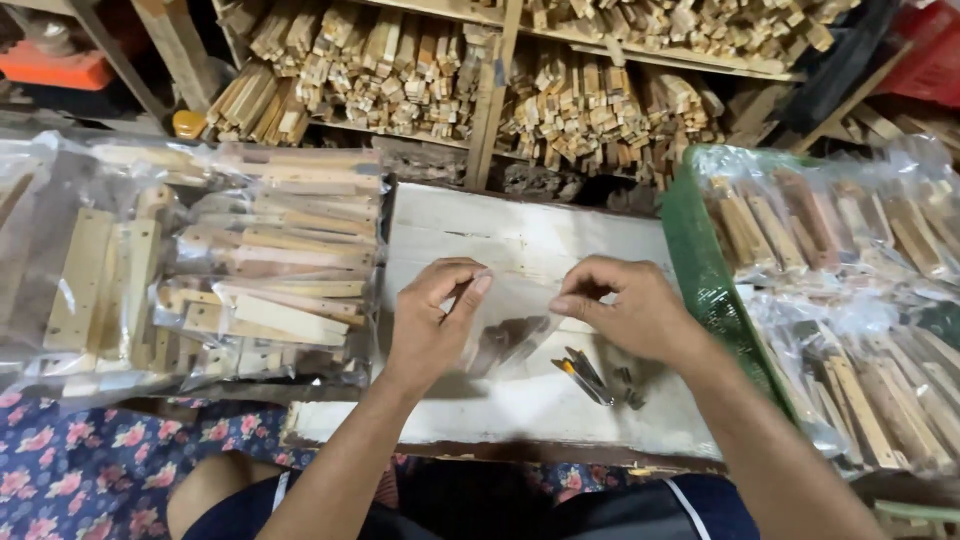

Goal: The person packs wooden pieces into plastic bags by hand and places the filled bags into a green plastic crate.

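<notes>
My left hand [432,320] and my right hand [630,305] pinch the top edge of a small clear plastic bag [515,325] between them, above a white wooden board [520,235]. Dark brown pieces show inside the bag near its lower part. Each hand grips one side of the bag's mouth with thumb and forefinger. Just below my right hand, a few small metal clips or blades [583,375] lie on the board.
A heap of clear bags filled with wooden sticks [250,270] lies at the left. At the right a green mesh basket [700,270] holds more filled bags [860,290]. Shelves of stacked wooden sticks [470,70] stand behind. Flowered cloth [90,465] lies at the lower left.
</notes>
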